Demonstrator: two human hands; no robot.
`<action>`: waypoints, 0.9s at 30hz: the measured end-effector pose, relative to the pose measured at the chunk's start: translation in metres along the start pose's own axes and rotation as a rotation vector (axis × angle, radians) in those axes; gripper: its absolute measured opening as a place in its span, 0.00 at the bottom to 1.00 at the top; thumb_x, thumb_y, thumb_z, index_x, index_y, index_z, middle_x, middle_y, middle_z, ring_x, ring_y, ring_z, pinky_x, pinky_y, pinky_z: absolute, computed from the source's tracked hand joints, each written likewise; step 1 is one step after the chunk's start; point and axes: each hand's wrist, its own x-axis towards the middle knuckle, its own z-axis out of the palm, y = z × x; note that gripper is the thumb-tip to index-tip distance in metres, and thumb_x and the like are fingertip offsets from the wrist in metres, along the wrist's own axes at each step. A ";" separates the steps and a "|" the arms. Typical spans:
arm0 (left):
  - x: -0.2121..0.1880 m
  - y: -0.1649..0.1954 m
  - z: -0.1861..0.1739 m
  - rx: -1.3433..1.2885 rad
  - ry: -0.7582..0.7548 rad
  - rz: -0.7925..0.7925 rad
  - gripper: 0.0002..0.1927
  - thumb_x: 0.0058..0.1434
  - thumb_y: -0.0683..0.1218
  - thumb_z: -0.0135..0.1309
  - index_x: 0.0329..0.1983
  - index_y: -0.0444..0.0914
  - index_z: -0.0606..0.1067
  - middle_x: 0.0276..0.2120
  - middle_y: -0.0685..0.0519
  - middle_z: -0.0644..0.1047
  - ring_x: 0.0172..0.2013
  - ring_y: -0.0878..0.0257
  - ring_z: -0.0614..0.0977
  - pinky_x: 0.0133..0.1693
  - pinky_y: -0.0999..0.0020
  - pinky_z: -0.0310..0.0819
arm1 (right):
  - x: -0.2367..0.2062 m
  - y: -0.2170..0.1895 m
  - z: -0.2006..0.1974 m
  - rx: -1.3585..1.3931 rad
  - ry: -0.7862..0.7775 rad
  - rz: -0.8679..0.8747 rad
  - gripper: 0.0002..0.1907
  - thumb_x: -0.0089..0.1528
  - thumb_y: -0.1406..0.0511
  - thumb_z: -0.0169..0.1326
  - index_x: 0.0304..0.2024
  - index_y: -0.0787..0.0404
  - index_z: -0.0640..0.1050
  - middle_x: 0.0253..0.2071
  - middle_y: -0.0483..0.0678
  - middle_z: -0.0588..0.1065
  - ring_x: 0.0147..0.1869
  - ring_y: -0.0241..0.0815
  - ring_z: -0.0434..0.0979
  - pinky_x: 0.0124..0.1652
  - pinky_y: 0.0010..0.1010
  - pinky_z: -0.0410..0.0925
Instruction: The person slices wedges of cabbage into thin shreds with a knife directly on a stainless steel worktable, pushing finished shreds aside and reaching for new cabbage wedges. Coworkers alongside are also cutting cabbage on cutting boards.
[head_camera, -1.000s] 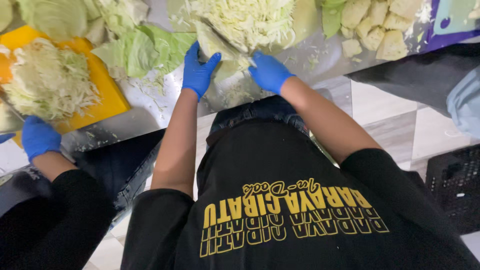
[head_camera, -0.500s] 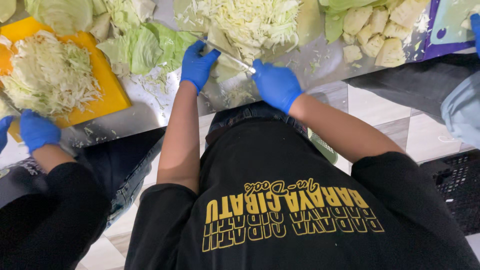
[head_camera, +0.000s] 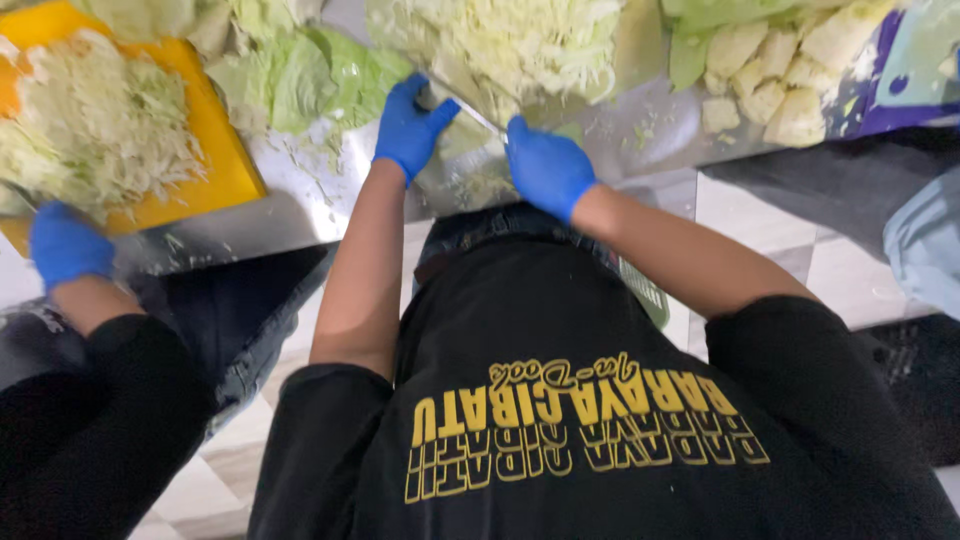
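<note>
R hand (head_camera: 547, 165) grips knife (head_camera: 472, 108); L hand (head_camera: 408, 125) pins cabbage (head_camera: 510, 45) right by blade, so a slip could nick the L fingers.

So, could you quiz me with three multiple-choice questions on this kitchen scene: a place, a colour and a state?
1. Where is the yellow cutting board?
A. Left of the person's hands
B. Right of them
C. On the floor

2. What colour are the gloves on the left hand and right hand?
A. Blue
B. White
C. Red

3. The cabbage on that board is
A. in whole heads
B. shredded
C. wrapped in film

Answers: 1 A, it lies at the counter's left end. 2 A, both gloves are bright blue. 3 B, it is a pile of fine pale strips.
</note>
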 end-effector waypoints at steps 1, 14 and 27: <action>-0.003 0.000 0.000 -0.057 -0.006 -0.039 0.37 0.60 0.53 0.70 0.64 0.27 0.70 0.59 0.40 0.72 0.56 0.54 0.77 0.57 0.63 0.73 | 0.004 -0.001 0.003 -0.012 -0.005 0.032 0.13 0.68 0.65 0.45 0.52 0.67 0.69 0.35 0.67 0.78 0.37 0.69 0.80 0.38 0.61 0.70; -0.004 0.002 0.004 -0.143 0.036 -0.049 0.39 0.57 0.52 0.71 0.66 0.29 0.69 0.62 0.40 0.70 0.58 0.52 0.77 0.58 0.62 0.74 | 0.001 0.002 0.010 0.100 0.031 0.007 0.20 0.66 0.66 0.46 0.57 0.73 0.66 0.38 0.72 0.77 0.39 0.72 0.79 0.40 0.60 0.69; -0.004 -0.003 0.000 -0.228 -0.029 -0.158 0.41 0.58 0.52 0.70 0.68 0.31 0.66 0.61 0.43 0.72 0.54 0.56 0.80 0.55 0.64 0.78 | 0.005 -0.008 0.002 0.102 0.010 0.013 0.19 0.68 0.64 0.45 0.56 0.72 0.67 0.37 0.70 0.77 0.41 0.72 0.78 0.42 0.61 0.69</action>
